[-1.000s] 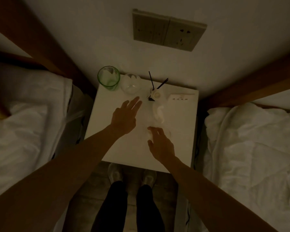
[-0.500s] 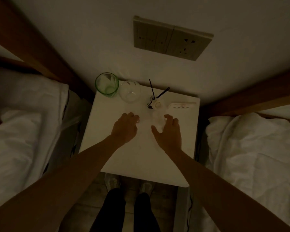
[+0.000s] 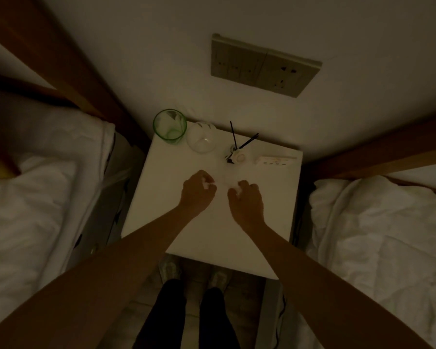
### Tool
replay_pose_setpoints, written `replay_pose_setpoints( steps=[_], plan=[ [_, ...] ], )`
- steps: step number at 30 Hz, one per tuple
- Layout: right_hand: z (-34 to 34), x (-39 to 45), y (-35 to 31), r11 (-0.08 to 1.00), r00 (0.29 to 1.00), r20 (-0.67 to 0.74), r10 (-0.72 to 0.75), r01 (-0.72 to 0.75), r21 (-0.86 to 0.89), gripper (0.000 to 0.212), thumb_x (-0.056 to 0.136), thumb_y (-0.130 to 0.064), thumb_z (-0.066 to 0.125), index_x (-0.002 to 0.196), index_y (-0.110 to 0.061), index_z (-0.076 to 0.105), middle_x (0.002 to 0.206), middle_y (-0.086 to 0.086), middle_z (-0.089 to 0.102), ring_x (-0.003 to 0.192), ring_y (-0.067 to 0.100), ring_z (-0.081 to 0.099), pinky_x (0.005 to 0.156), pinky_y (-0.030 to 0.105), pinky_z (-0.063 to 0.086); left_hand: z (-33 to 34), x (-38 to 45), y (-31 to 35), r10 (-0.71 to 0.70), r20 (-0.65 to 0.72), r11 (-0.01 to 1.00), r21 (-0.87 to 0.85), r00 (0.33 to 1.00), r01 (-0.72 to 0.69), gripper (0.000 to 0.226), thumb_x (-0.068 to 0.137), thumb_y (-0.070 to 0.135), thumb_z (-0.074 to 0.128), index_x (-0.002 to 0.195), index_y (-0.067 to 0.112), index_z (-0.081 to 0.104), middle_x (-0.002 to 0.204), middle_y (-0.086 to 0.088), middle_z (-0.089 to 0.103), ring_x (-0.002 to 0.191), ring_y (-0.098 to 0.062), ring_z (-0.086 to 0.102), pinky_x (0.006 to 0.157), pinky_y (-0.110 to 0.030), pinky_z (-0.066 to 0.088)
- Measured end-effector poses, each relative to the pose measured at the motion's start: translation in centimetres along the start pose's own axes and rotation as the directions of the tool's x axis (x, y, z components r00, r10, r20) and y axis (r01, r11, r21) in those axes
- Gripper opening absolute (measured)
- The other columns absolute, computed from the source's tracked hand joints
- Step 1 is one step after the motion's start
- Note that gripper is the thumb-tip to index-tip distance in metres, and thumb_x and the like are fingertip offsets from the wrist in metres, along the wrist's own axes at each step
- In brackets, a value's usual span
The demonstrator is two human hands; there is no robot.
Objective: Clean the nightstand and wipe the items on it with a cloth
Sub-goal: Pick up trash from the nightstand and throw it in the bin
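The white nightstand (image 3: 212, 235) stands between two beds in dim light. My left hand (image 3: 198, 191) and my right hand (image 3: 247, 201) hover over its middle, each closed on an end of a pale white cloth (image 3: 223, 178) stretched between them. The cloth blends with the tabletop and is hard to make out. At the back edge stand a green glass (image 3: 170, 127), a clear glass (image 3: 202, 140), a small white reed diffuser with black sticks (image 3: 238, 156) and a white power strip (image 3: 275, 160).
Beds with white bedding lie on the left (image 3: 35, 197) and right (image 3: 388, 235), with wooden headboards against the wall. A wall socket panel (image 3: 262, 64) sits above the nightstand. My legs and shoes (image 3: 194, 285) are at the nightstand's front edge.
Both hands were open and flat over the tabletop; they have since drawn together, curled shut and gathered the cloth between them.
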State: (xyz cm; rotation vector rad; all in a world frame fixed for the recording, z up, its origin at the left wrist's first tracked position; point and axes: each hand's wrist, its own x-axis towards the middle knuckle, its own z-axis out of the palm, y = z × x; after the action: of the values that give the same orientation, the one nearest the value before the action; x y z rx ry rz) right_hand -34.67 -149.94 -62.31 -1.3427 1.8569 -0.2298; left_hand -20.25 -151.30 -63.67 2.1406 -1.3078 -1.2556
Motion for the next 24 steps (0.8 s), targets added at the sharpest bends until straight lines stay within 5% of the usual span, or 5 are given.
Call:
replay_pose_setpoints(
  steps=[5,9,12,19,24],
  plan=[
    [-2.0,-3.3,-1.3,0.988,0.997,0.064,-0.05,0.04,0.149,0.029,0.102,-0.029,0.057,0.119,-0.006,0.062,0.112,0.014,0.064,0.102,0.028,0.061,0.087,0.035,0.048,-1.1,-3.6,2.9,-0.264,0.114,0.807,-0.518,0.958,0.284,0.019,0.098,0.014,0.056,0.111,0.0,0.054,0.117,-0.025,0.063,0.103,-0.038,0.067,0.093,-0.051,0.056],
    [-4.0,-6.5,-3.0,0.986,0.973,0.177,-0.146,0.13,0.102,0.016,0.102,-0.027,0.057,0.096,-0.013,0.061,0.091,0.005,0.065,0.086,0.023,0.063,0.079,0.034,0.052,-3.2,-8.0,4.8,-0.318,0.236,0.63,-0.671,0.918,0.391,0.03,0.1,0.026,0.055,0.124,0.008,0.05,0.122,-0.014,0.059,0.095,-0.023,0.063,0.074,-0.038,0.058],
    [-5.3,-8.4,-4.8,0.976,0.959,0.194,-0.206,0.189,0.103,0.017,0.099,-0.028,0.063,0.086,-0.026,0.054,0.077,-0.013,0.057,0.071,0.005,0.055,0.063,0.01,0.04,-5.1,-11.1,5.4,-0.287,0.245,0.582,-0.723,0.926,0.372,0.038,0.096,0.037,0.063,0.127,0.02,0.05,0.121,-0.007,0.061,0.099,-0.021,0.064,0.065,-0.034,0.058],
    [-7.8,-13.9,-9.8,0.957,0.895,0.341,-0.288,0.263,0.121,0.048,0.097,-0.039,0.064,0.132,-0.006,0.057,0.119,-0.004,0.055,0.102,0.014,0.05,0.088,0.024,0.043,-10.1,-17.8,5.6,-0.242,0.11,0.519,-0.825,0.964,0.225,0.012,0.095,0.029,0.065,0.106,0.023,0.066,0.104,-0.01,0.069,0.095,-0.026,0.069,0.067,-0.034,0.061],
    [-7.1,-19.2,-12.3,0.922,0.912,0.323,-0.253,0.127,0.365,0.02,0.101,-0.029,0.062,0.11,-0.015,0.073,0.096,0.009,0.075,0.089,0.019,0.071,0.085,0.035,0.059,-13.9,-23.1,5.1,-0.414,-0.011,0.364,-0.919,0.91,0.154,0.023,0.095,0.015,0.066,0.116,0.012,0.061,0.101,-0.005,0.062,0.087,-0.02,0.064,0.057,-0.029,0.057]
  ],
)
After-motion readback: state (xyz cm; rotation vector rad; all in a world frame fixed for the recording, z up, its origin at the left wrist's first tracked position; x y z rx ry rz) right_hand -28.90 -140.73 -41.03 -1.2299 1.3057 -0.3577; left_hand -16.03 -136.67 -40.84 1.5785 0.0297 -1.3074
